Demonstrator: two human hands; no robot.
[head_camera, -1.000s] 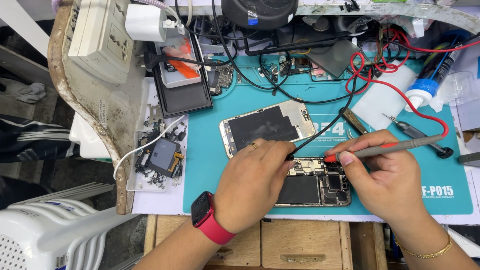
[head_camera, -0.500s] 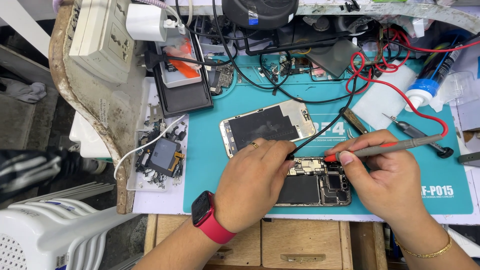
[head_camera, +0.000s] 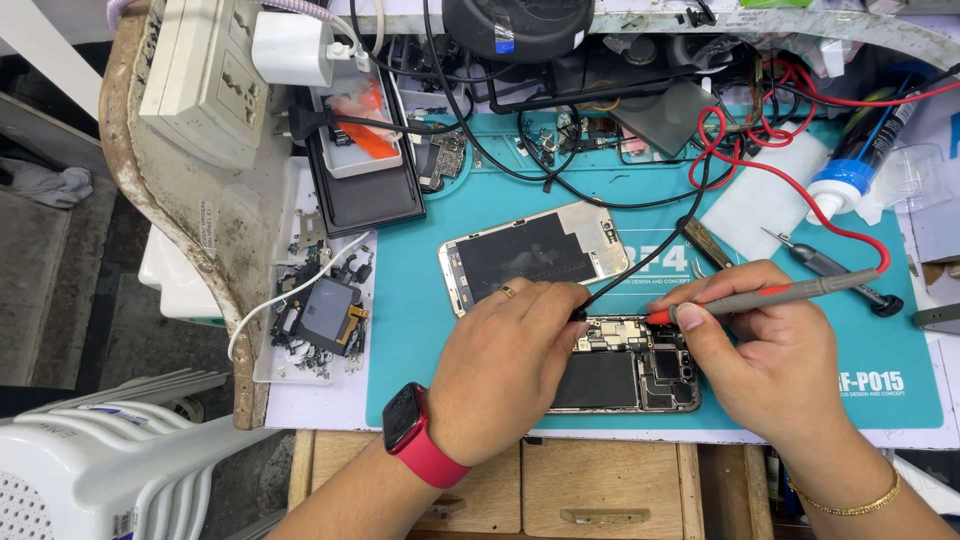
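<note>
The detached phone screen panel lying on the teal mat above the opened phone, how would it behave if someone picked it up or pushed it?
The screen panel looks thin and flat, so it is probably light and somewhat flexible. Lying flat on the teal mat, it would likely slide rather than roll or tip. Its glass build suggests it is fragile at the edges and corners.

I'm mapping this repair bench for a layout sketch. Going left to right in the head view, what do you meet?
White plastic chair → power strip → tray of small parts → left hand → opened phone → right hand → blue-capped bottle.
</note>
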